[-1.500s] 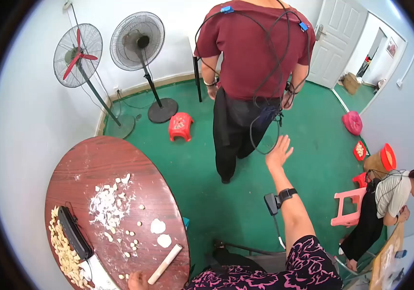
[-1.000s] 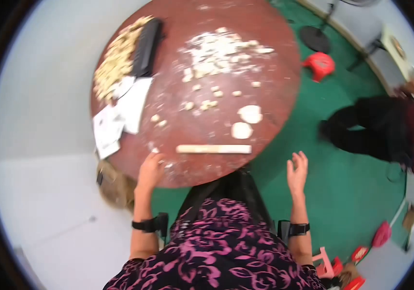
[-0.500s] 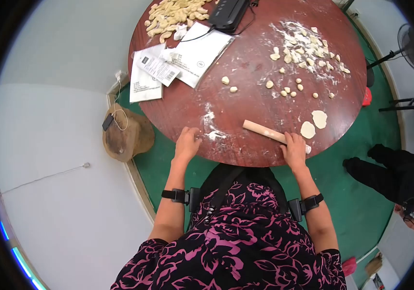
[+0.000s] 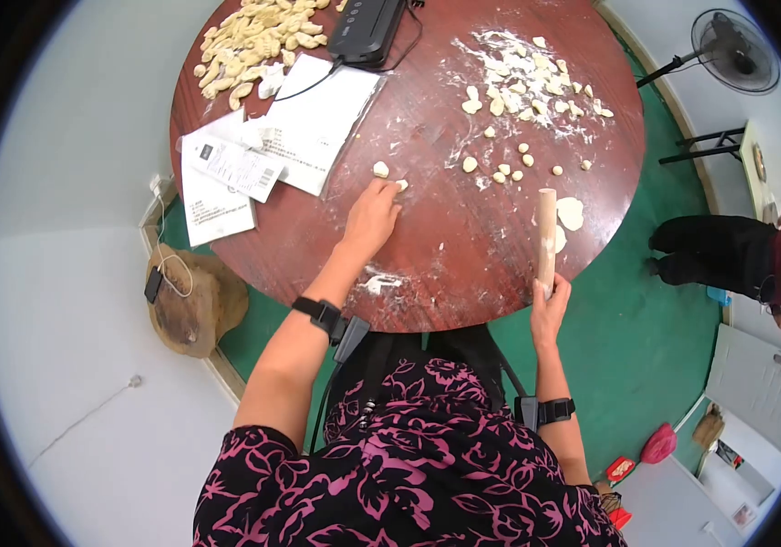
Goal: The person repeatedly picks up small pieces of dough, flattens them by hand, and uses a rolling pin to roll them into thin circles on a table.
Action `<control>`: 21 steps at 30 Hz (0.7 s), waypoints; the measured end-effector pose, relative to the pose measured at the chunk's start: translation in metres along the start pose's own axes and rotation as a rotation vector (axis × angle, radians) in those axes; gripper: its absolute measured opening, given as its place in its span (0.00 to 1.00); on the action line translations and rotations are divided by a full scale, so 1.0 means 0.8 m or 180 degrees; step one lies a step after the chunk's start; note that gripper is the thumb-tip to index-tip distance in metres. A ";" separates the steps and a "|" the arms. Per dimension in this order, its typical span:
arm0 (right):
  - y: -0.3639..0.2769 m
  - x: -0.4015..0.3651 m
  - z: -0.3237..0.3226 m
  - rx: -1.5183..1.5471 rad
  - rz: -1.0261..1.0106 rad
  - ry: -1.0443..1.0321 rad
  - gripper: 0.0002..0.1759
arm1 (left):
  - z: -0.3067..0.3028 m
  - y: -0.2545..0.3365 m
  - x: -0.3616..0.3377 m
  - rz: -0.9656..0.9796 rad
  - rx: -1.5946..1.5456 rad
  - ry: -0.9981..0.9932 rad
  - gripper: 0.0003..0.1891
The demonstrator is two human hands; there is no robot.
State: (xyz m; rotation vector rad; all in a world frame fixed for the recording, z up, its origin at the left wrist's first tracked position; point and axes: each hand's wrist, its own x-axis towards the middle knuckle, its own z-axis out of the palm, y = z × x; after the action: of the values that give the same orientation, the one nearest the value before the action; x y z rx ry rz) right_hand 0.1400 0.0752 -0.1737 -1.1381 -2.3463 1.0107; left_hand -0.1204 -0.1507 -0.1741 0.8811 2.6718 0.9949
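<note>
My right hand (image 4: 549, 312) is wrapped around the lower end of a wooden rolling pin (image 4: 547, 228), which points away from me near the table's right side. Beside and partly behind the pin lie two flat dough wrappers (image 4: 570, 213), one largely covered by it. My left hand (image 4: 372, 219) reaches over the middle of the table, its fingers closed at a small dough ball (image 4: 401, 185) that shows at the fingertips. A second dough ball (image 4: 380, 170) sits just beyond that hand.
Many floured dough pieces (image 4: 522, 82) lie at the far right of the round table (image 4: 463, 283). Shaped dough (image 4: 258, 46), a black device (image 4: 365, 35) and white packets (image 4: 304, 118) occupy the far left. A person (image 4: 737, 255) stands at right; a fan (image 4: 735, 50) is behind.
My left hand has moved from the near edge forward to the dough ball. My right hand has swung the rolling pin from lying crosswise to pointing away from me. The view has shifted.
</note>
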 end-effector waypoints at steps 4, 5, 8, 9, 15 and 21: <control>-0.004 0.002 -0.006 -0.0092 -0.0237 -0.0231 0.18 | 0.035 -0.009 0.039 0.0368 0.0317 0.0012 0.11; -0.008 0.002 -0.009 0.0044 -0.0311 -0.0320 0.17 | 0.041 -0.014 0.038 0.0316 0.0452 -0.0160 0.12; -0.018 -0.001 -0.019 0.0022 -0.0298 -0.0495 0.17 | 0.040 -0.014 0.034 0.0080 0.0112 -0.0156 0.10; -0.010 -0.002 -0.018 -0.0003 -0.0440 -0.0468 0.18 | 0.046 -0.020 0.029 0.0356 -0.0016 0.0267 0.07; -0.007 0.026 0.006 -0.0289 -0.0893 -0.1181 0.20 | 0.032 0.018 -0.017 -0.2882 -0.3674 -0.0350 0.08; -0.011 0.069 0.038 -0.0195 -0.0939 -0.1330 0.19 | 0.048 0.002 -0.049 -0.3409 -0.6377 -0.0246 0.10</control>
State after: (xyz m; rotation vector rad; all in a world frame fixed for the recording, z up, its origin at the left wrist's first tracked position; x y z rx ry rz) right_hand 0.0833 0.1010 -0.1884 -0.6110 -2.7781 1.1589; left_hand -0.0747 -0.1514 -0.2049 -0.7715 0.5798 2.0157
